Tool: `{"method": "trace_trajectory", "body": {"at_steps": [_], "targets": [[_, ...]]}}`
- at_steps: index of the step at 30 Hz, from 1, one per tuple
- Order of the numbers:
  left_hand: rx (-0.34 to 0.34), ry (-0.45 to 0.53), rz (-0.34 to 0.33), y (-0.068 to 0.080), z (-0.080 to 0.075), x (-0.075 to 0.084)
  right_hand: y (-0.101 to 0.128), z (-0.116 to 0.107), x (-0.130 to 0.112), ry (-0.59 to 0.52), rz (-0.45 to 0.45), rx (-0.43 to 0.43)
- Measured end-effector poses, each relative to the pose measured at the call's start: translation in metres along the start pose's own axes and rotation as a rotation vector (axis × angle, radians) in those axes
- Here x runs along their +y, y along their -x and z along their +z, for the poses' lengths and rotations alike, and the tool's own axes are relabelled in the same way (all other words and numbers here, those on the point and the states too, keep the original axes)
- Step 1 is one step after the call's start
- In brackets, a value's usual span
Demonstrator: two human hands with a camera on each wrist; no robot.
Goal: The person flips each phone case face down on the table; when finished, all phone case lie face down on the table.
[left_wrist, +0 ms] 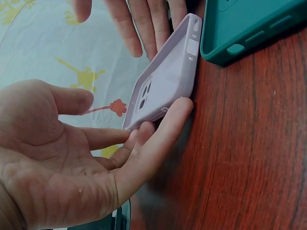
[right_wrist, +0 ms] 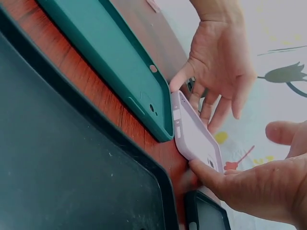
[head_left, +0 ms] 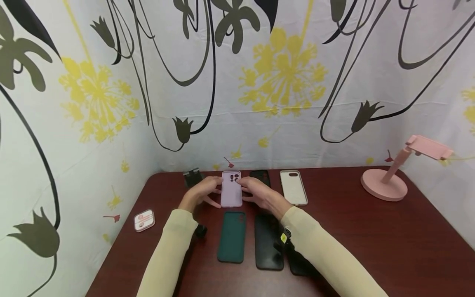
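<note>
A lavender phone case lies with its hollow side up at the back middle of the table, camera cutouts toward the wall. My left hand touches its left edge with extended fingers, seen close in the left wrist view, where the palm faces the case. On the opposite side, my right hand rests its fingertips along the right edge; in the right wrist view a finger meets the case's side. Neither thumb presses on it. Just in front lies a green phone case.
Black phone cases lie in front of my right hand, another behind it. A white case stands to the right. A pink phone stand is at the far right, boxed earphones at left, a dark object behind my left hand.
</note>
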State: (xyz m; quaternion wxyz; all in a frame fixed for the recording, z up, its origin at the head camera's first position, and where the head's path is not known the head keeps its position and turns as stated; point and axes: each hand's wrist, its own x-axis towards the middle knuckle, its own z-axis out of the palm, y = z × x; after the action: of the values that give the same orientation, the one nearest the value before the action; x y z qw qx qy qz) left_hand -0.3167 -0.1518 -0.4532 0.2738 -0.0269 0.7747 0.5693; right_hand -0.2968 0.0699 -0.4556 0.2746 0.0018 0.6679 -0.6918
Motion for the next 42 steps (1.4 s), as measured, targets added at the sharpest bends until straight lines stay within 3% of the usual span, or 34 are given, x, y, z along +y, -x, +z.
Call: {"method": "trace_trajectory", "body": {"at_steps": [17,25,30,37,42], "targets": [[0.075,-0.077,0.053,0.001,0.002,-0.002,0.004,0.003,0.002,0.008,-0.010,0.026],[0.115,0.019,0.090,0.000,0.003,-0.004,0.002,0.004,0.002,0.098,-0.018,0.067],[0.143,0.080,0.077,0.000,0.003,-0.003,0.002,0.008,0.002,0.170,-0.039,0.116],[0.128,0.161,0.071,0.006,0.007,0.002,0.004,0.017,0.000,0.367,-0.156,0.196],[0.102,0.156,0.090,0.007,0.011,0.005,0.004,0.020,0.000,0.370,-0.173,0.167]]}}
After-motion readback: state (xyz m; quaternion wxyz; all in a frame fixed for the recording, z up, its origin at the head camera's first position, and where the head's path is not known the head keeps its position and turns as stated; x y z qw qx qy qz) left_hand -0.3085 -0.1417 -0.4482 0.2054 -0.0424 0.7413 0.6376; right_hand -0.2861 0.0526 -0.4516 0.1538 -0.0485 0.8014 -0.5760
